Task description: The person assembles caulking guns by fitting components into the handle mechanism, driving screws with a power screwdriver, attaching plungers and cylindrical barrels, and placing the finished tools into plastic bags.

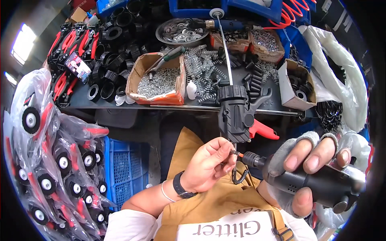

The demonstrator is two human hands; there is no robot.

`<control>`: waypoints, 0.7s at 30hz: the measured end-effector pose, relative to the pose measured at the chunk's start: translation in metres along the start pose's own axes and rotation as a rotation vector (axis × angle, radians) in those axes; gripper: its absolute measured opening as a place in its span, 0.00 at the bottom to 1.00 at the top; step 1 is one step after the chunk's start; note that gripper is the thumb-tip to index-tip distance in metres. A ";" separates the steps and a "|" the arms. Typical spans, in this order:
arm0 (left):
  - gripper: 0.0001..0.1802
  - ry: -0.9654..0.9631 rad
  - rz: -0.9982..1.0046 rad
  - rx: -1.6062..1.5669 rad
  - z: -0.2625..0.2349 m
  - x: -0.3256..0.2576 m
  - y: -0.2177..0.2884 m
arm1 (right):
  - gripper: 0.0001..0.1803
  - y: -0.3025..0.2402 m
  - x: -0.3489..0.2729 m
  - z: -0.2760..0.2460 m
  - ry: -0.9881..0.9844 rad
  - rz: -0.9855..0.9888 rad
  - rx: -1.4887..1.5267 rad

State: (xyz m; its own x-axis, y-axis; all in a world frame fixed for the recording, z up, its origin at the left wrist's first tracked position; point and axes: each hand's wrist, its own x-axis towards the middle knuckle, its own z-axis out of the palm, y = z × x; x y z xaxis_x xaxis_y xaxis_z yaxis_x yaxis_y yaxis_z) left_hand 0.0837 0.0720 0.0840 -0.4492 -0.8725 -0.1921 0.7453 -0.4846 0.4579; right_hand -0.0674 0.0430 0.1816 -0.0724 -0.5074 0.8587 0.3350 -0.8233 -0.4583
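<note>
My right hand [309,164], in a grey glove with bare fingertips, grips a black power screwdriver [321,186] lying sideways, its bit pointing left. At the bit's tip, my left hand [213,162] pinches with thumb and fingers; what lies between them is too small to make out. Just above my left hand stands a caulking gun [234,116] with a black body and a red handle [263,130]. Its long metal rod [227,52] runs up over the bench to a round disc [217,13]. A dark hook [240,176] hangs below the hands.
On the bench [161,107] stand a carton of screws [157,80], loose springs [199,66], a bowl of washers [181,32] and a white carton of black parts [296,85]. Bagged red-handled tools [60,168] are piled at left, beside a blue crate [126,168]. A phone [78,67] leans at back left.
</note>
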 end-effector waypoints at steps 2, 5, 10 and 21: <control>0.14 0.001 0.081 0.092 -0.002 0.002 -0.008 | 0.37 -0.004 -0.005 0.003 0.029 0.045 0.035; 0.15 -0.040 0.159 0.204 -0.002 -0.002 -0.011 | 0.37 -0.006 -0.010 0.002 0.061 0.090 0.103; 0.12 0.227 0.221 -0.407 -0.054 0.005 0.019 | 0.37 -0.006 0.003 -0.026 0.002 0.088 0.115; 0.10 0.179 0.303 0.188 -0.004 0.040 0.036 | 0.36 0.081 0.037 -0.053 0.103 0.101 -0.088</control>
State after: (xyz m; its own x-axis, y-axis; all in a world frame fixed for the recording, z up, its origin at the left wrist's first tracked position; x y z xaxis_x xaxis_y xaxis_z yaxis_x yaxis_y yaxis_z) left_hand 0.0946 0.0197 0.0891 -0.1178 -0.9793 -0.1644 0.7206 -0.1982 0.6645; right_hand -0.0926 -0.0564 0.1639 -0.1399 -0.6084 0.7812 0.2624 -0.7835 -0.5632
